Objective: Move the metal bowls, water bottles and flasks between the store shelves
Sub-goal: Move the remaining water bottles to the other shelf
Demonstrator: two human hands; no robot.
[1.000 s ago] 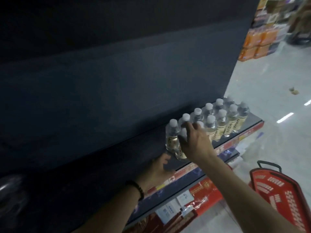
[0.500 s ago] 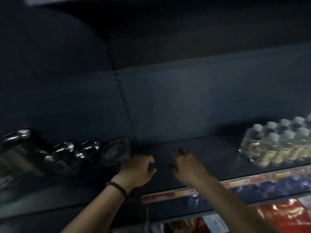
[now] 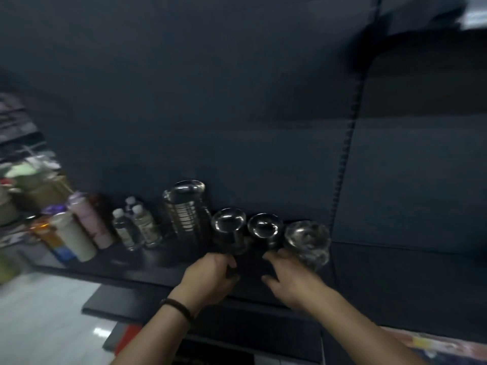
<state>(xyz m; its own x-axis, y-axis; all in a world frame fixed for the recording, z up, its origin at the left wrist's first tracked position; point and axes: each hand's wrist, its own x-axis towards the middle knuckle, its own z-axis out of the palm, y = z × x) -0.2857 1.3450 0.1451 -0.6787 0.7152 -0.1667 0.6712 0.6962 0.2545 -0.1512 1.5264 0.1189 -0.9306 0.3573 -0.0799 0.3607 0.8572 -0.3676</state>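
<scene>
Bowls first: where do they stand?

On the dark shelf (image 3: 131,264), in a row along the back wall. A tall stack of metal bowls (image 3: 184,206) stands on the left, then a shorter stack (image 3: 228,223), a second short stack (image 3: 263,229) and a wrapped bowl (image 3: 307,238) on the right.

And the bottles?

The water bottles (image 3: 137,227) are left of the tall stack, and the flasks (image 3: 79,227) stand beyond them at the shelf's left end.

The hands?

The left hand (image 3: 208,280), with a dark wristband (image 3: 176,306), curls at the foot of the shorter stack, but blur hides whether it grips. The right hand (image 3: 290,277) is spread and holds nothing, with its fingers near the wrapped bowl.
</scene>
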